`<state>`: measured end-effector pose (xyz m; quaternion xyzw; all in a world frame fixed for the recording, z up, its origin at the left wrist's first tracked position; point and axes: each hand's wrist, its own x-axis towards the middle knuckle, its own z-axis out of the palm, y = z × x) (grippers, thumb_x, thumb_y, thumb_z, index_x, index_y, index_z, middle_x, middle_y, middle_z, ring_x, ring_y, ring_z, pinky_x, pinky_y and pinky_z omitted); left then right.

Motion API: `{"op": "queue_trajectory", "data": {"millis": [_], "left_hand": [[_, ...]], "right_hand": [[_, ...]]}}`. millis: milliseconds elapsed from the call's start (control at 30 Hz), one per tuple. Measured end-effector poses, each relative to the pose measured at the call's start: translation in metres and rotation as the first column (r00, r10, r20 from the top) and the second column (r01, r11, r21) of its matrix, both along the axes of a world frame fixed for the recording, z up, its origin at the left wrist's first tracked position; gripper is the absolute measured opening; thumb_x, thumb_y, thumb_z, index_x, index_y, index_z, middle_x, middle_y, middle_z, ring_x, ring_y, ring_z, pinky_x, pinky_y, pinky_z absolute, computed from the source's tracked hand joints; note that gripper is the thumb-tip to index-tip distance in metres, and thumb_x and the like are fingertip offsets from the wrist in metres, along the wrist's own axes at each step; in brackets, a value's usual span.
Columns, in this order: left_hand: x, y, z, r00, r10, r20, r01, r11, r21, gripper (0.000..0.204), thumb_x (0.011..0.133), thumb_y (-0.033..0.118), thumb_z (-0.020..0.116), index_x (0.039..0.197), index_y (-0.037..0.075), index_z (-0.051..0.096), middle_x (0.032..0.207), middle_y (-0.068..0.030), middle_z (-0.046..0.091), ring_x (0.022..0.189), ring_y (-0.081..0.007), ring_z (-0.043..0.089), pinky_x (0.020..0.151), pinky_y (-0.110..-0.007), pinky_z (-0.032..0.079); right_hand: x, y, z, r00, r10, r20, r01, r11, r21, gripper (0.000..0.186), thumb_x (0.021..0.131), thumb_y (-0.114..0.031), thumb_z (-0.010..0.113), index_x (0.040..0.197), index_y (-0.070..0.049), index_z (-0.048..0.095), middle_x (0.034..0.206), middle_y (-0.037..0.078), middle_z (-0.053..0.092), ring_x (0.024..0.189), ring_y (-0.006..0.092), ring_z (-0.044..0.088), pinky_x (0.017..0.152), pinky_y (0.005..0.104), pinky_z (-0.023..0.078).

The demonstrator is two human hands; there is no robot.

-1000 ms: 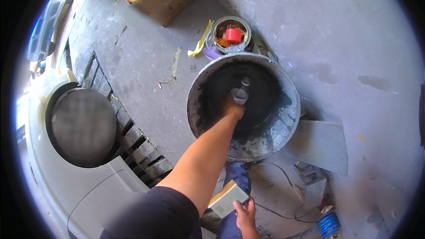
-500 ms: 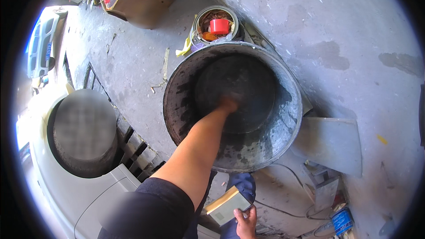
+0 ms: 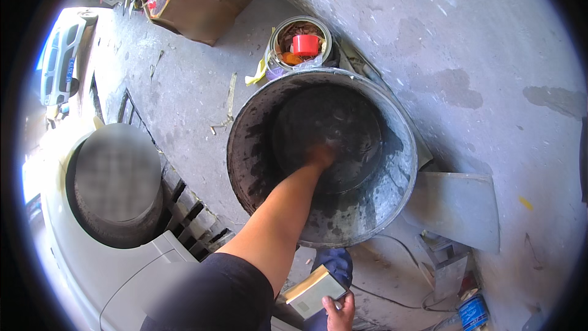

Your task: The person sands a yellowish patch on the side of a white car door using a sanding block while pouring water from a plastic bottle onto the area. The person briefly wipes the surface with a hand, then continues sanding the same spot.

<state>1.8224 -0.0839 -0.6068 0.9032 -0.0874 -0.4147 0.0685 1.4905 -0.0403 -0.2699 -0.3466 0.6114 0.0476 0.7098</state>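
A large round metal tub (image 3: 391, 199) stands before me, with dark water (image 3: 327, 107) in its bottom. My left arm reaches down into it. My left hand (image 3: 320, 154) is at the water, dim and blurred, so its fingers and anything in them cannot be made out. Below the tub, near the lower edge of the view, my right hand (image 3: 340, 314) grips a flat rectangular block (image 3: 314, 293) with a pale grey face and a yellowish long side. Its thumb lies on the grey face.
Behind the tub stands a can (image 3: 331, 43) holding a red round container (image 3: 305, 45) and scraps. A cardboard box (image 3: 202, 3) is at far left. On the left is a pale car body (image 3: 79, 263) with its wheel. A grey panel (image 3: 456, 208) and blue can (image 3: 473, 312) lie right.
The tub and surroundings sit slightly lower in the view. My left hand has shifted a little to the right in the tub, and the water shows more ripples. My right hand still holds the block.
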Motion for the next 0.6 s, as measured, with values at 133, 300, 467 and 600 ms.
{"op": "queue_trajectory", "data": {"millis": [133, 300, 467, 600], "left_hand": [[0.004, 0.004, 0.000, 0.955, -0.290, -0.065, 0.292, 0.956, 0.015, 0.046, 0.099, 0.042, 0.042, 0.124, 0.011, 0.065, 0.135, -0.0187, 0.058, 0.126, -0.0370, 0.054, 0.109, -0.045, 0.041], [0.007, -0.005, 0.012, 0.950, -0.307, -0.055, 0.306, 0.952, -0.027, 0.050, 0.099, 0.045, 0.042, 0.129, 0.009, 0.060, 0.134, -0.0216, 0.058, 0.126, -0.0391, 0.054, 0.109, -0.046, 0.041], [-0.001, -0.024, 0.026, 0.999, -0.052, 0.005, 0.052, 0.995, -0.081, 0.046, 0.095, 0.046, 0.049, 0.120, 0.012, 0.067, 0.131, -0.0178, 0.062, 0.127, -0.0327, 0.055, 0.113, -0.048, 0.036], [0.003, -0.012, 0.001, 0.974, -0.224, 0.026, 0.225, 0.972, -0.071, 0.054, 0.096, 0.050, 0.048, 0.126, 0.007, 0.063, 0.127, -0.0233, 0.062, 0.120, -0.0357, 0.060, 0.104, -0.047, 0.045]], "right_hand": [[0.000, -0.002, 0.000, 1.000, 0.005, -0.004, -0.005, 1.000, 0.005, 0.042, 0.087, -0.008, 0.075, 0.120, 0.001, 0.051, 0.110, 0.009, 0.065, 0.097, 0.0141, 0.062, 0.088, 0.0295, 0.049], [-0.016, 0.004, -0.007, 1.000, 0.015, -0.011, -0.015, 0.999, 0.036, 0.044, 0.087, -0.008, 0.074, 0.122, 0.001, 0.049, 0.110, 0.009, 0.065, 0.097, 0.0137, 0.062, 0.087, 0.0291, 0.050], [-0.016, 0.002, -0.006, 0.998, 0.052, -0.027, -0.052, 0.998, 0.020, 0.044, 0.087, -0.007, 0.074, 0.123, 0.001, 0.049, 0.111, 0.010, 0.065, 0.098, 0.0137, 0.062, 0.087, 0.0292, 0.051], [-0.011, -0.002, -0.006, 0.999, 0.045, -0.013, -0.045, 0.999, 0.025, 0.046, 0.087, -0.008, 0.075, 0.123, 0.001, 0.049, 0.110, 0.010, 0.065, 0.098, 0.0142, 0.063, 0.088, 0.0295, 0.051]]}}
